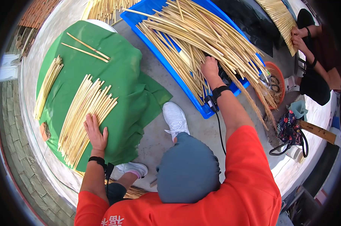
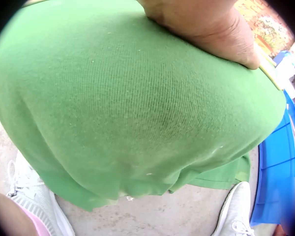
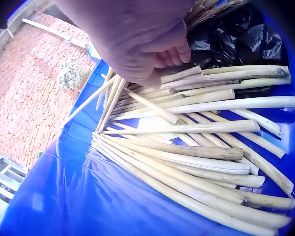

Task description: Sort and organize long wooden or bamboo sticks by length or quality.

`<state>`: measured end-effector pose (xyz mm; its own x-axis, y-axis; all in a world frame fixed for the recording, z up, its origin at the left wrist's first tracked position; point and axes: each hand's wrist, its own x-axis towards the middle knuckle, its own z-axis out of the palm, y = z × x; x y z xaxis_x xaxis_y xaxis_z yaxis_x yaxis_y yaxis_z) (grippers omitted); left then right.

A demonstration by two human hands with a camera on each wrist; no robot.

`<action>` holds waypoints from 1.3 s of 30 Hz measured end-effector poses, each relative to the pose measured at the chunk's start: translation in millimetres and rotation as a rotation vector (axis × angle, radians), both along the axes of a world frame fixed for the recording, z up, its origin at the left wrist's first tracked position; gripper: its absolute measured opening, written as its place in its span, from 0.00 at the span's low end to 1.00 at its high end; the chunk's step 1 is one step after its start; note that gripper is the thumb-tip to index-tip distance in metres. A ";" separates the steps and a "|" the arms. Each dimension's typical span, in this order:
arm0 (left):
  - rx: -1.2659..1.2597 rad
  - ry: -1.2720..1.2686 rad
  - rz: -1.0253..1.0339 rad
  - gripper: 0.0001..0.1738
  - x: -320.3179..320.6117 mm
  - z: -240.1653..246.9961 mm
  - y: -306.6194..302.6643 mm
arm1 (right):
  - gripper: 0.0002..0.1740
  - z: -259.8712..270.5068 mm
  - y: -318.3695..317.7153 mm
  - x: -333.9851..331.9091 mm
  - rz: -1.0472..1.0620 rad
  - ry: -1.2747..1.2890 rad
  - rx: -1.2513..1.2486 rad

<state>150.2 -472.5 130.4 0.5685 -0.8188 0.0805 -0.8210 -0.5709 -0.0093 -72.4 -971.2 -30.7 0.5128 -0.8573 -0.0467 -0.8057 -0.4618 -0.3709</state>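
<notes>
My left hand (image 1: 96,132) lies with straight fingers on the lower right part of a row of pale reed stalks (image 1: 78,116), side by side on a green cloth (image 1: 125,83). In the left wrist view, the edge of that hand (image 2: 206,29) shows against the cloth. My right hand (image 1: 211,69) reaches into a blue bin (image 1: 178,81) heaped with long stalks (image 1: 215,34). From the right wrist view, its fingers (image 3: 177,55) are curled and the thumb comes down at cut stalk ends (image 3: 187,73); whether it pinches one I cannot tell.
Two loose stalks (image 1: 85,52) and a small bundle (image 1: 49,86) lie on the cloth too. Black plastic (image 3: 236,42) sits within the bin. At right another person's hands (image 1: 299,39) hold a stalk mat (image 1: 279,22) near an orange basin (image 1: 276,84). My white shoe (image 1: 175,118) stands between cloth and bin.
</notes>
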 end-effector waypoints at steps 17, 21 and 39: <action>-0.019 0.010 0.013 0.42 -1.2 2.4 -2.1 | 0.42 20.6 12.9 37.2 -0.121 0.341 0.311; -0.026 0.013 0.009 0.42 -2.3 3.4 -2.0 | 0.31 13.5 28.3 39.2 -0.108 0.290 0.249; -0.021 0.007 0.021 0.42 0.2 0.7 0.5 | 0.28 111.9 -43.4 12.9 -0.147 -0.405 1.153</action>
<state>150.4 -472.0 131.2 0.5864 -0.8046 0.0940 -0.8086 -0.5883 0.0084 -59.5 -1014.6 81.1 0.5688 -0.4704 -0.6747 -0.5542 0.3870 -0.7370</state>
